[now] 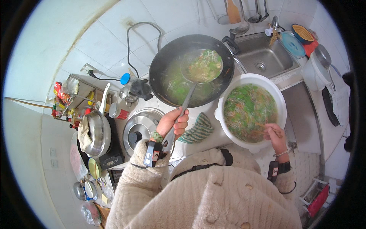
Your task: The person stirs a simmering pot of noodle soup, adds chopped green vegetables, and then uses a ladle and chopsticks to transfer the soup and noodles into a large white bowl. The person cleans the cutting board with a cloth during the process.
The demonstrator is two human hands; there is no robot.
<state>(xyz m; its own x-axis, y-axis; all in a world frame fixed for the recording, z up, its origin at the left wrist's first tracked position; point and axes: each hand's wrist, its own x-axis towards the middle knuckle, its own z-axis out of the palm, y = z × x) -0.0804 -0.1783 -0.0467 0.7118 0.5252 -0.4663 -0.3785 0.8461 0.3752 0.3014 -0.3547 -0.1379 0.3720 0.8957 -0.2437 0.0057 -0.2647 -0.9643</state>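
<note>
The left hand (173, 123) is closed around the handle of a metal ladle (189, 96); its bowl, full of noodle-like strands and greens, is ahead of this hand, above the wok (161, 58). The right hand (276, 134), well apart, pinches what looks like chopsticks (260, 124) at the near side of the white basin (281, 114). As I judge, much is done: the basin already carries a big mixed heap (249, 105). Some greens (173, 82) remain in the wok's cloudy liquid, and the ladleful is not yet emptied. Wok and basin stand just beside each other, so their rims leave little room. A striped cloth (197, 130) lies between the hands; a lid (140, 128) is left of the left hand. Above the wok, space seems free.
</note>
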